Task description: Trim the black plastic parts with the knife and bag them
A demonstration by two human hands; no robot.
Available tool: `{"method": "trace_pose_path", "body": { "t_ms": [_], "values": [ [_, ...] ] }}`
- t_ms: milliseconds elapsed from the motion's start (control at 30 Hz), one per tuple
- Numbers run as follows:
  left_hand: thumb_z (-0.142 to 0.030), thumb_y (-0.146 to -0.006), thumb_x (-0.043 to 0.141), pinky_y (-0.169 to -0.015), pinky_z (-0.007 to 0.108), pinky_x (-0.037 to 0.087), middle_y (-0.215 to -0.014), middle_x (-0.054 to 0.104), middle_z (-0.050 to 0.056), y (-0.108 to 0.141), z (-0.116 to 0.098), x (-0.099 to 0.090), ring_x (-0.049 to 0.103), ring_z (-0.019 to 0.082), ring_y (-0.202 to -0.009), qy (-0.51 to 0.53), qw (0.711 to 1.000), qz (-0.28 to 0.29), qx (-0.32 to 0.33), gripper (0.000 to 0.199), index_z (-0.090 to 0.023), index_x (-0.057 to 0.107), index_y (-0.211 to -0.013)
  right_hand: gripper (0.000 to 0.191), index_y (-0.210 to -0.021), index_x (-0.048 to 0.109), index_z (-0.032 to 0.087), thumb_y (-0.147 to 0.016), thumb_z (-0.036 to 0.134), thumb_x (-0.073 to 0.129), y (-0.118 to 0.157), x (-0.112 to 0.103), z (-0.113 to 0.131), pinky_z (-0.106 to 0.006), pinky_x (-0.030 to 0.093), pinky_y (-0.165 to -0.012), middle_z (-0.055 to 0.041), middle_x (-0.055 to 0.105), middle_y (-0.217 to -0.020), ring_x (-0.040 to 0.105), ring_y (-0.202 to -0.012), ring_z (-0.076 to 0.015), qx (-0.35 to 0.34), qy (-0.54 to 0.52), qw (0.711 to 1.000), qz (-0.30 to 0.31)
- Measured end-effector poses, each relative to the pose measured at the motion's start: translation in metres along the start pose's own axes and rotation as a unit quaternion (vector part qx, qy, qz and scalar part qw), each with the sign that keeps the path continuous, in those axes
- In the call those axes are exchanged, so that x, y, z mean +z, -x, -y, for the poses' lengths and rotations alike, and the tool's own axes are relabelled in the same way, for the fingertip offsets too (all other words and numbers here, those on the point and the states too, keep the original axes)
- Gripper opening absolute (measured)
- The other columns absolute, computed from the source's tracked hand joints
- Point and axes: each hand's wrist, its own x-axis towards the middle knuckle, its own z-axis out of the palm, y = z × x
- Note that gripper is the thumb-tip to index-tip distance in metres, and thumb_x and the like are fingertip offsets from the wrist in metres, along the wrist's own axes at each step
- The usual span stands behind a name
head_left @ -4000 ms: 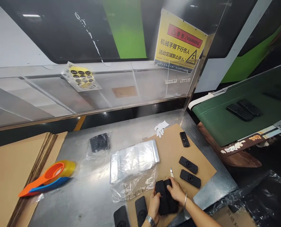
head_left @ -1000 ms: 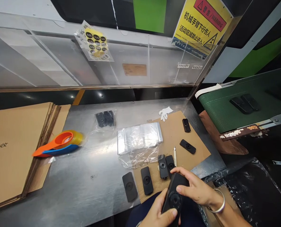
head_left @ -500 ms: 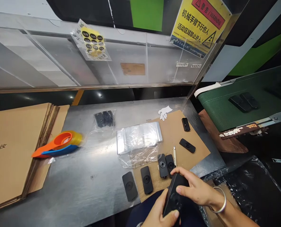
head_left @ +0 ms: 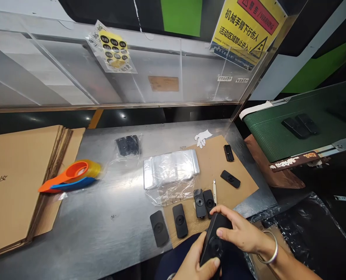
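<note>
Both hands grip one black rectangular plastic part [head_left: 215, 243] with a round recess in its face, held above my lap at the table's front edge. My left hand [head_left: 194, 260] wraps its lower end, the thumb lying on the face. My right hand [head_left: 240, 231] clasps the upper end between thumb and fingers. Just beyond lie two similar parts, one with a shiny ring [head_left: 200, 203] and a darker one [head_left: 209, 202], beside a thin white-handled tool [head_left: 214, 190]. Two more black parts, one on the cardboard [head_left: 180, 220] and one on the metal [head_left: 159, 228], lie to the left.
Clear plastic bags [head_left: 171, 169] lie mid-table near a white glove [head_left: 202, 138]. An orange-and-blue tape dispenser [head_left: 76, 175] rests by stacked cardboard [head_left: 18, 182]. Bagged black parts [head_left: 128, 145] lie farther back. At right, a green conveyor belt [head_left: 266, 132] carries black parts.
The held part has tilted slightly, so its round recess shows more plainly. Both hands keep their grip in nearly the same place.
</note>
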Motion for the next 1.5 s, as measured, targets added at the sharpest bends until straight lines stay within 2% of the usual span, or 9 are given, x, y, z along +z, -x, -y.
{"method": "trace_pose_path", "body": {
  "t_ms": [167,367,600,800,967,1067,1233,1367,1500],
  "values": [
    [-0.052,-0.072,0.059,-0.058,0.028,0.042,-0.082,0.058,0.007,0.003,-0.006,0.007,0.054,0.016,-0.064,-0.056,0.997,-0.041,0.016,0.068,-0.016,0.036,-0.125,0.031,-0.098,0.051,0.021,-0.075,0.040,0.060,-0.005,0.007,-0.004,-0.023,0.035,-0.060,0.0036,0.043,-0.072,0.039,-0.067,-0.0125,0.007,0.056,0.996,-0.062],
    [-0.054,-0.067,0.063,-0.050,0.024,0.037,-0.062,0.057,0.003,-0.003,-0.008,0.003,0.049,0.012,-0.052,0.039,0.999,0.033,-0.007,0.082,-0.011,0.030,-0.128,0.046,-0.110,0.046,0.022,-0.073,0.043,0.062,0.000,-0.005,0.001,-0.026,0.038,-0.071,0.0010,0.048,-0.085,0.044,-0.077,-0.0144,0.023,-0.065,0.996,0.048],
    [-0.051,-0.072,0.059,-0.061,0.030,0.044,-0.090,0.058,0.009,0.000,0.002,0.002,0.055,0.017,-0.068,-0.063,0.997,-0.044,0.004,0.068,-0.017,0.035,-0.126,0.036,-0.104,0.051,0.021,-0.075,0.040,0.060,-0.002,0.004,-0.003,-0.024,0.036,-0.064,0.0026,0.045,-0.076,0.041,-0.071,-0.0138,0.008,0.020,0.999,-0.045],
    [-0.058,-0.065,0.062,-0.053,0.027,0.040,-0.064,0.057,0.004,-0.001,-0.008,0.004,0.052,0.014,-0.055,0.017,0.999,0.026,-0.016,0.089,-0.008,0.025,-0.129,0.043,-0.112,0.046,0.020,-0.076,0.038,0.059,0.003,-0.003,0.001,-0.028,0.038,-0.074,-0.0004,0.048,-0.089,0.044,-0.082,-0.0155,0.015,-0.043,0.998,0.032],
    [-0.051,-0.072,0.059,-0.058,0.029,0.043,-0.077,0.058,0.006,0.000,-0.006,0.006,0.055,0.015,-0.063,-0.055,0.997,-0.042,0.021,0.069,-0.014,0.034,-0.125,0.038,-0.107,0.050,0.020,-0.076,0.039,0.059,-0.002,0.006,-0.001,-0.027,0.038,-0.069,0.0007,0.047,-0.081,0.043,-0.075,-0.0153,0.015,0.038,0.998,-0.048],
    [-0.052,-0.070,0.061,-0.054,0.027,0.043,-0.073,0.059,0.006,-0.001,-0.002,0.006,0.055,0.014,-0.059,-0.018,0.999,-0.023,0.021,0.071,-0.013,0.033,-0.124,0.039,-0.106,0.051,0.019,-0.075,0.042,0.059,-0.003,0.006,-0.002,-0.027,0.039,-0.066,0.0013,0.047,-0.078,0.045,-0.072,-0.0142,0.015,0.009,0.999,-0.043],
    [-0.049,-0.068,0.064,-0.044,0.020,0.036,-0.062,0.061,0.005,-0.005,-0.007,0.001,0.052,0.011,-0.048,0.085,0.993,0.075,0.022,0.068,-0.012,0.039,-0.119,0.053,-0.118,0.051,0.019,-0.074,0.046,0.060,0.003,-0.011,0.007,-0.034,0.041,-0.084,-0.0058,0.057,-0.102,0.051,-0.097,-0.0207,0.029,-0.047,0.998,0.035],
    [-0.047,-0.067,0.065,-0.044,0.020,0.038,-0.063,0.062,0.005,-0.006,-0.008,0.001,0.053,0.011,-0.047,0.105,0.992,0.067,0.008,0.059,-0.015,0.042,-0.111,0.057,-0.127,0.043,0.016,-0.078,0.041,0.056,0.006,-0.016,0.011,-0.038,0.032,-0.099,-0.0106,0.051,-0.124,0.044,-0.116,-0.0232,0.020,0.008,0.999,0.036],
    [-0.050,-0.067,0.064,-0.042,0.020,0.037,-0.062,0.061,0.004,-0.004,-0.002,0.004,0.051,0.011,-0.045,0.087,0.995,0.041,0.003,0.064,-0.016,0.038,-0.114,0.051,-0.127,0.043,0.018,-0.080,0.034,0.054,0.007,-0.006,0.011,-0.038,0.033,-0.097,-0.0094,0.053,-0.123,0.047,-0.112,-0.0234,0.011,0.133,0.991,-0.013]
  ]
}}
